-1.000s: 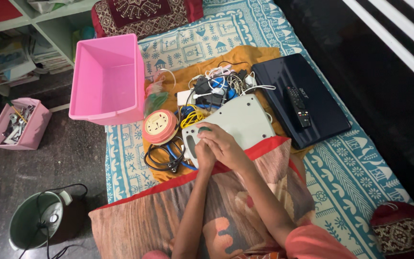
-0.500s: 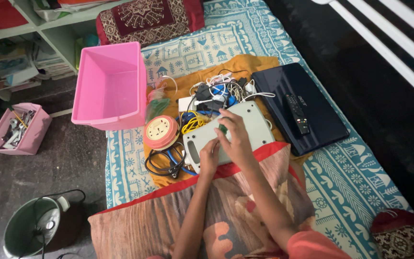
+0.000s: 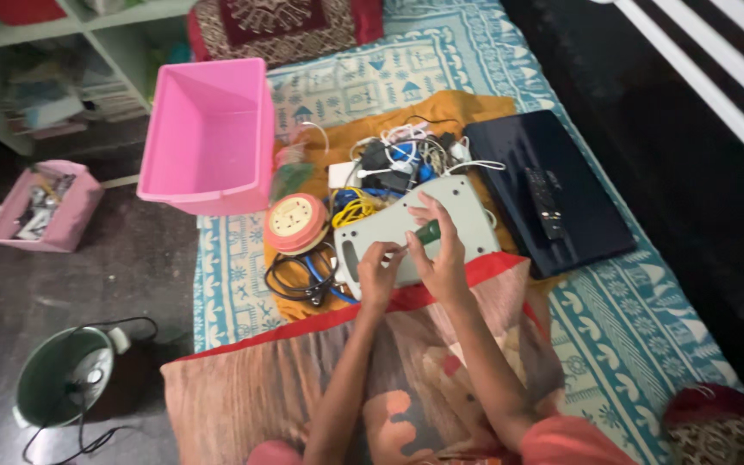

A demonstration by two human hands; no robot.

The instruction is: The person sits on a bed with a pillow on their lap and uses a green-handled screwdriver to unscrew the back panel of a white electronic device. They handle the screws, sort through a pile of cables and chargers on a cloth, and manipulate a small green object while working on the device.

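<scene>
Open patterned blue bedspread (image 3: pixel 647 310) right of hands; tangled cable pile (image 3: pixel 393 164), round pink-cream extension reel (image 3: pixel 296 224), pink plastic bin (image 3: pixel 208 138) crowd front-left, dark flat laptop (image 3: pixel 544 189) right.

**Soft indoor light, blurred edges**

We see even, dim room light on the patterned blue bedspread (image 3: pixel 647 293). The glossy dark rectangular laptop lid (image 3: pixel 553 185) shows faint sheen. The white shelf (image 3: pixel 36 77) at upper left is smeared, and the right side falls into black shadow.

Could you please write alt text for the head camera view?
A seated person's left hand and right hand work on a grey-white flat device, the right holding a small green tool, beside tangled cables, a pink bin and a dark laptop.
</scene>
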